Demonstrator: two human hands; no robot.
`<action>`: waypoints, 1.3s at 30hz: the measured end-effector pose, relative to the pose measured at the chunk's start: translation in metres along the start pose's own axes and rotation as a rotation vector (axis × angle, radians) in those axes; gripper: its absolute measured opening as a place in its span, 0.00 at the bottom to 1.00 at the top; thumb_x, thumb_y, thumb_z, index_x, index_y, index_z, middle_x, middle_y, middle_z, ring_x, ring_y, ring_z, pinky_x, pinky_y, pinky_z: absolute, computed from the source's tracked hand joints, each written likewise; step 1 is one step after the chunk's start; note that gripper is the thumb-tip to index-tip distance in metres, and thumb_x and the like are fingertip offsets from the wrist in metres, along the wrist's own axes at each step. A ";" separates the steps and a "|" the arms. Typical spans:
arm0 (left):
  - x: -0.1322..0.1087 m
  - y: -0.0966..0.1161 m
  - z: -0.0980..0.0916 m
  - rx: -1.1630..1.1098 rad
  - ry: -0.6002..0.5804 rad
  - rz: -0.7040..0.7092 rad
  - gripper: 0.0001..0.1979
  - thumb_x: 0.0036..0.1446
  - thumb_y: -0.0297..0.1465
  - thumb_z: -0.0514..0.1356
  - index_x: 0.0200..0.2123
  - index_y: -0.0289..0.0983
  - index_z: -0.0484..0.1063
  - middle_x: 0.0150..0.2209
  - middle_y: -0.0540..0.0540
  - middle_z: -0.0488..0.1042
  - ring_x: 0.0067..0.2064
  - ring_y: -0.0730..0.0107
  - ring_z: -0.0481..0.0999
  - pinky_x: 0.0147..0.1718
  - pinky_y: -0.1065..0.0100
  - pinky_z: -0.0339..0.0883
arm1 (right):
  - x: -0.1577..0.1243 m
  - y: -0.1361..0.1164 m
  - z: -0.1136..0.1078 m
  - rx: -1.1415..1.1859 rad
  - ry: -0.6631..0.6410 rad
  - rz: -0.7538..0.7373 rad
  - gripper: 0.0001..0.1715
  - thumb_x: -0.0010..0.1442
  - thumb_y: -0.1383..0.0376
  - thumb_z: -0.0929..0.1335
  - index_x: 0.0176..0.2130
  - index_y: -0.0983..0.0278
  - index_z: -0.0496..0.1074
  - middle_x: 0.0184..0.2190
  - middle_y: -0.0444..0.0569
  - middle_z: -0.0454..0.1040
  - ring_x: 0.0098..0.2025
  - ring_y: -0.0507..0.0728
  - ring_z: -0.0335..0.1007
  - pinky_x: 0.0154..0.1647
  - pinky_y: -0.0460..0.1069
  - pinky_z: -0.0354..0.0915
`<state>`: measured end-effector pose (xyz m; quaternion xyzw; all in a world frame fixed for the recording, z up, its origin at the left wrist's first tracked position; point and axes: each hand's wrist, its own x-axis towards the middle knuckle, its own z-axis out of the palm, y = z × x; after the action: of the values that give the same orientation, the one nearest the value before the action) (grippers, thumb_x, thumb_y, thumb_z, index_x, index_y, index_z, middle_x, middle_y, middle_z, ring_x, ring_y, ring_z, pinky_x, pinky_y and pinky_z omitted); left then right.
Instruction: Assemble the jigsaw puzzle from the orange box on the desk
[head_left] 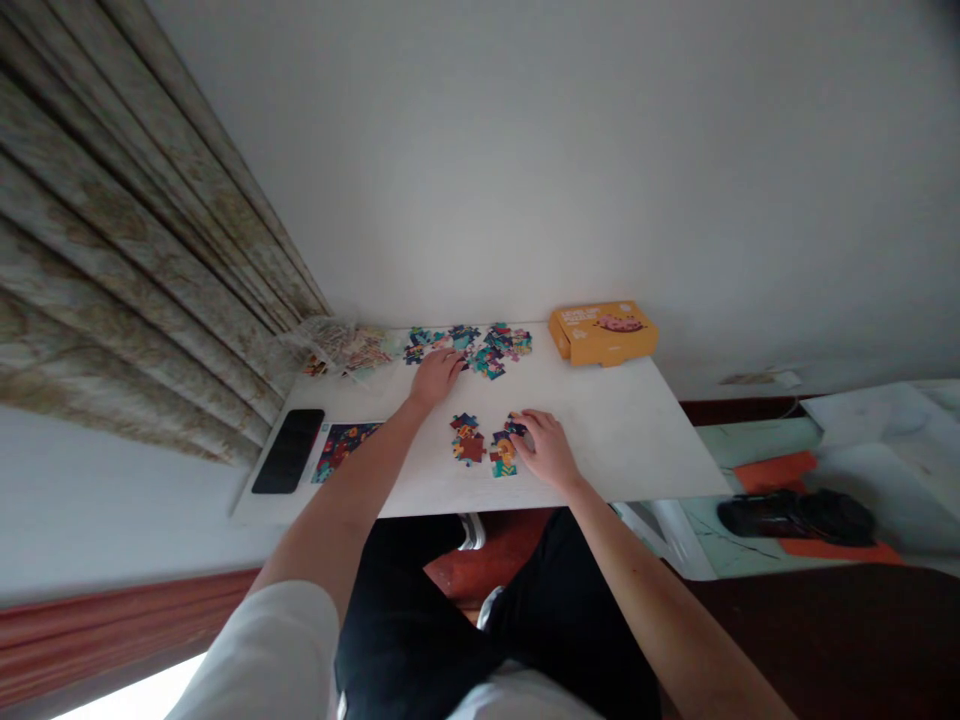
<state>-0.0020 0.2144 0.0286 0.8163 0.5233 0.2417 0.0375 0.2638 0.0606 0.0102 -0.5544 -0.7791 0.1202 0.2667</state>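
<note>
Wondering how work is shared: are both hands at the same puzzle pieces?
No: the left hand is at far pieces, the right hand at nearer ones.

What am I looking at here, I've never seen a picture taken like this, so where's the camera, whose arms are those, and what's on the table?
There is no machine here, just a person's two bare hands. The one picture comes from a camera worn on that person's head, looking forward and down, so the arms are the wearer's own. The left hand is at the loose puzzle pieces near the back of the white table. The right hand has its fingertips at a small group of pieces near the front; whether either hand grips a piece is too small to tell. Also on the table are a phone, a picture card, a plastic bag and a yellow box.
</note>
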 end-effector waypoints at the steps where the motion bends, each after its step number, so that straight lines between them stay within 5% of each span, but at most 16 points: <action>1: -0.013 0.009 -0.004 -0.019 0.030 -0.022 0.16 0.72 0.35 0.54 0.53 0.38 0.78 0.55 0.37 0.79 0.60 0.54 0.75 0.64 0.51 0.65 | -0.001 -0.002 -0.002 -0.007 -0.018 -0.036 0.20 0.67 0.57 0.70 0.56 0.60 0.75 0.58 0.58 0.74 0.61 0.67 0.67 0.60 0.62 0.63; 3: -0.047 0.029 -0.012 -0.051 0.060 -0.018 0.17 0.71 0.39 0.55 0.54 0.39 0.78 0.56 0.39 0.78 0.61 0.55 0.75 0.64 0.51 0.65 | -0.003 -0.007 -0.005 -0.021 -0.087 -0.147 0.29 0.64 0.50 0.73 0.59 0.60 0.73 0.64 0.60 0.69 0.65 0.69 0.63 0.63 0.63 0.61; 7: -0.121 0.064 -0.021 -0.031 -0.163 0.154 0.28 0.63 0.46 0.64 0.64 0.45 0.71 0.68 0.40 0.68 0.70 0.48 0.64 0.70 0.43 0.53 | -0.005 -0.011 -0.005 -0.075 -0.183 -0.255 0.41 0.57 0.43 0.76 0.62 0.59 0.71 0.68 0.61 0.64 0.70 0.72 0.57 0.67 0.68 0.56; 11: -0.154 0.071 -0.015 0.046 -0.237 0.020 0.31 0.65 0.46 0.62 0.69 0.48 0.66 0.73 0.40 0.59 0.74 0.46 0.56 0.71 0.40 0.49 | -0.003 -0.008 0.002 -0.107 -0.161 -0.164 0.35 0.61 0.45 0.74 0.60 0.58 0.73 0.67 0.60 0.67 0.70 0.71 0.58 0.69 0.71 0.51; 14: -0.150 0.060 -0.012 0.035 -0.232 -0.028 0.28 0.69 0.42 0.58 0.70 0.47 0.65 0.73 0.41 0.60 0.74 0.48 0.56 0.71 0.44 0.51 | 0.001 -0.004 0.007 -0.116 -0.120 -0.114 0.27 0.66 0.49 0.70 0.59 0.58 0.74 0.66 0.58 0.69 0.69 0.68 0.61 0.70 0.69 0.51; 20: -0.131 0.033 -0.015 -0.019 -0.226 -0.084 0.23 0.71 0.34 0.53 0.67 0.46 0.69 0.72 0.42 0.62 0.74 0.52 0.57 0.71 0.42 0.51 | 0.009 0.001 0.015 -0.217 0.010 0.094 0.27 0.70 0.50 0.65 0.62 0.59 0.73 0.68 0.59 0.66 0.70 0.71 0.57 0.69 0.72 0.51; 28: -0.132 0.031 -0.017 -0.103 -0.077 -0.122 0.19 0.62 0.22 0.56 0.54 0.38 0.74 0.60 0.40 0.75 0.65 0.58 0.70 0.68 0.52 0.59 | 0.014 0.003 0.019 -0.235 0.070 0.168 0.25 0.72 0.54 0.62 0.60 0.60 0.74 0.67 0.60 0.67 0.68 0.71 0.57 0.68 0.71 0.53; 36: -0.124 0.044 -0.015 -0.072 0.021 -0.256 0.22 0.62 0.39 0.67 0.56 0.39 0.72 0.59 0.38 0.75 0.61 0.51 0.73 0.64 0.52 0.64 | 0.012 0.006 0.021 -0.191 0.108 0.155 0.22 0.72 0.63 0.59 0.57 0.59 0.76 0.64 0.58 0.71 0.69 0.67 0.57 0.67 0.69 0.54; 39: -0.119 0.052 -0.008 -0.098 0.019 -0.252 0.17 0.62 0.35 0.66 0.54 0.38 0.76 0.56 0.39 0.77 0.59 0.55 0.75 0.63 0.55 0.67 | 0.011 0.006 0.022 -0.188 0.135 0.164 0.22 0.71 0.64 0.59 0.56 0.60 0.77 0.63 0.59 0.71 0.68 0.67 0.59 0.67 0.70 0.53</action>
<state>-0.0021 0.0860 0.0093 0.7391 0.6094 0.2680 0.1027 0.2538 0.0759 -0.0079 -0.6455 -0.7193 0.0304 0.2548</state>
